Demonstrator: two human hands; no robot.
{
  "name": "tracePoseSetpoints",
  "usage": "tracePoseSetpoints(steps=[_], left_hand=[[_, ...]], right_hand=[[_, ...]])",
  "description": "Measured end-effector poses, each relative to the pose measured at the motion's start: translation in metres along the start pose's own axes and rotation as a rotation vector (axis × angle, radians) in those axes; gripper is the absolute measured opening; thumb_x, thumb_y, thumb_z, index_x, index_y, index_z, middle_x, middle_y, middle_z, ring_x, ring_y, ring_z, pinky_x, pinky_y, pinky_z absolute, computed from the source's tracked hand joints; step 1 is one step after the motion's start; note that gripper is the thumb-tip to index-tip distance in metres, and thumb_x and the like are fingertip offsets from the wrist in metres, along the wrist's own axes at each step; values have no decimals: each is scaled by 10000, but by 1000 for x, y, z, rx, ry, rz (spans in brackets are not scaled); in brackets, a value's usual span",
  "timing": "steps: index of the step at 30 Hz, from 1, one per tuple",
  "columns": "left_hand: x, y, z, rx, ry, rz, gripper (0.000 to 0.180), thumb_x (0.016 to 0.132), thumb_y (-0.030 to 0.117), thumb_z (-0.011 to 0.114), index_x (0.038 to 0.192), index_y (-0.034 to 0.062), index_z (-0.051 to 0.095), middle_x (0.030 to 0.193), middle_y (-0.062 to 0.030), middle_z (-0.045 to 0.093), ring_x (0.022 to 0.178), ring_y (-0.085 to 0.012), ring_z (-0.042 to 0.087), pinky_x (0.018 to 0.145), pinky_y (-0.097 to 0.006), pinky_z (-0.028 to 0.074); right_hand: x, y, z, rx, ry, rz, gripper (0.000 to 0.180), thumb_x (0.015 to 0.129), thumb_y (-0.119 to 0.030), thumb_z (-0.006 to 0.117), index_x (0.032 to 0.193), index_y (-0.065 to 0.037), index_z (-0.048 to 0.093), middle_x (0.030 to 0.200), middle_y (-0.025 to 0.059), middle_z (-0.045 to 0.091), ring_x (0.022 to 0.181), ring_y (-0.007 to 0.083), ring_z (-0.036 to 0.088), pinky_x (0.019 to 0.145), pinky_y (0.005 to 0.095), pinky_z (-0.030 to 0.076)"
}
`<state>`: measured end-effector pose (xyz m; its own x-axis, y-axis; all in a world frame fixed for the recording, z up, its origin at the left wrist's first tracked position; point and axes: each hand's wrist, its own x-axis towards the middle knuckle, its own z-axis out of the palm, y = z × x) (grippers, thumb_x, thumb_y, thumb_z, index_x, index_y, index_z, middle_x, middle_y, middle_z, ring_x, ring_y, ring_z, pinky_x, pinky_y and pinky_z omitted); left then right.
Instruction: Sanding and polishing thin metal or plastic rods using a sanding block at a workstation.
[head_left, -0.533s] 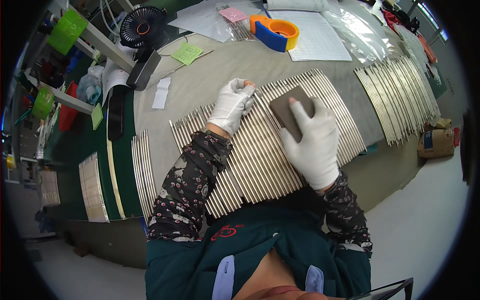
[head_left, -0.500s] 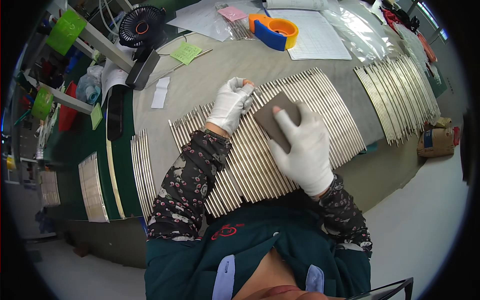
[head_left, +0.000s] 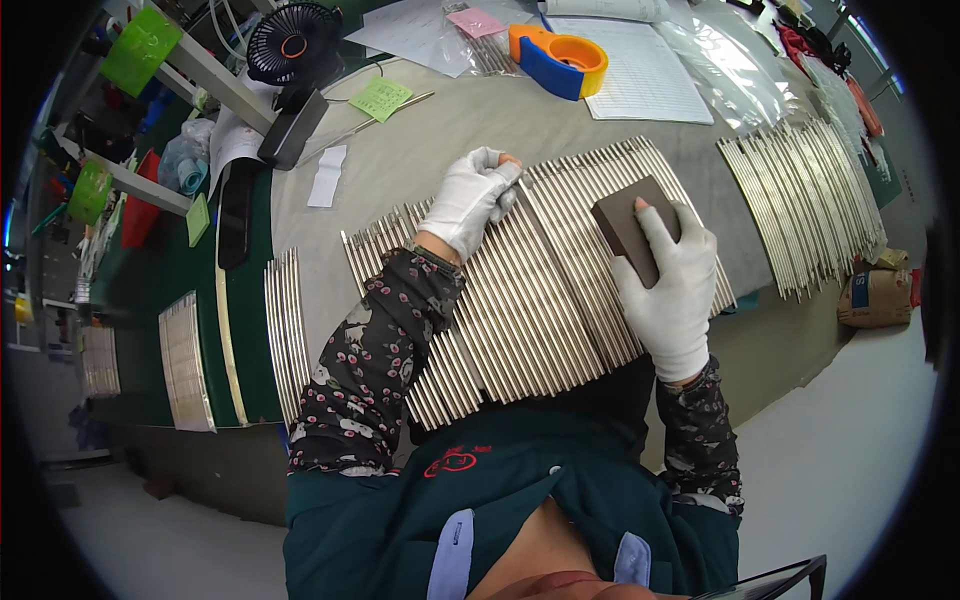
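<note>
A wide row of thin silvery metal rods (head_left: pixel 500 310) lies side by side on the grey tabletop in front of me. My left hand (head_left: pixel 470 203), in a white glove with bare fingertips, is closed at the rods' far ends; its fingers seem to pinch the end of one rod, partly hidden. My right hand (head_left: pixel 675 285), also gloved, grips a flat grey-brown sanding block (head_left: pixel 630 225) from its near right side. The block rests over the right part of the row. A narrow dark gap splits the rods between my hands.
More rods (head_left: pixel 805 205) lie at the right, and a small group (head_left: pixel 287 335) at the left. Along the back are a black fan (head_left: pixel 293 47), an orange-and-blue tape dispenser (head_left: pixel 560 62), papers (head_left: pixel 650 85) and a plastic bag (head_left: pixel 730 75). A phone (head_left: pixel 234 215) lies left.
My right hand has slid the sanding block to the right across the rods, uncovering the middle of the row. My left hand stays at nearly the same place.
</note>
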<state>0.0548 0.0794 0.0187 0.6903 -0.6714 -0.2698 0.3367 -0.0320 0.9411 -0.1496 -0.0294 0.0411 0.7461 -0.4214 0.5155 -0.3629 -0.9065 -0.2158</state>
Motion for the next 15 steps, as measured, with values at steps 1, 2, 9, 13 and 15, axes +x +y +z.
tracePoseSetpoints(steps=[1, 2, 9, 13, 15], left_hand=[[1, 4, 1, 48, 3, -41, 159, 921, 129, 596, 1003, 17, 519, 697, -7, 531, 469, -40, 443, 409, -163, 339], [7, 2, -5, 109, 7, -45, 193, 893, 159, 631, 992, 10, 558, 734, -14, 571, 538, -63, 505, 482, -182, 398], [40, -1, -15, 951, 106, 172, 194, 776, 216, 642, 859, 45, 680, 804, -141, 677, 792, -272, 661, 736, -357, 505], [36, 2, -32, 1141, 231, 389, 234, 753, 180, 676, 913, 11, 669, 863, -145, 656, 796, -254, 649, 748, -332, 503], [25, 9, -42, 1192, 230, 385, 217, 737, 176, 681, 899, 33, 681, 876, -157, 645, 820, -276, 641, 762, -347, 504]], right_hand=[[-4, 1, -1, 32, -5, 9, 510, 691, -197, 714, 1177, -90, 604, 1160, 215, 498, 997, 352, 495, 860, 440, 444], [-8, 0, -2, 38, -35, 20, 529, 684, -202, 723, 1187, -98, 599, 1179, 205, 486, 1005, 347, 484, 876, 439, 437], [-32, -14, -9, 37, -200, -83, 589, 661, -216, 752, 1217, -123, 581, 1215, 195, 456, 1030, 343, 473, 880, 432, 428], [-37, -14, -5, 13, -239, -87, 611, 647, -214, 766, 1219, -126, 570, 1238, 205, 446, 1038, 356, 478, 889, 444, 424], [-38, -16, -5, 31, -235, -95, 623, 644, -217, 772, 1225, -129, 564, 1241, 207, 444, 1039, 359, 480, 884, 442, 424]])
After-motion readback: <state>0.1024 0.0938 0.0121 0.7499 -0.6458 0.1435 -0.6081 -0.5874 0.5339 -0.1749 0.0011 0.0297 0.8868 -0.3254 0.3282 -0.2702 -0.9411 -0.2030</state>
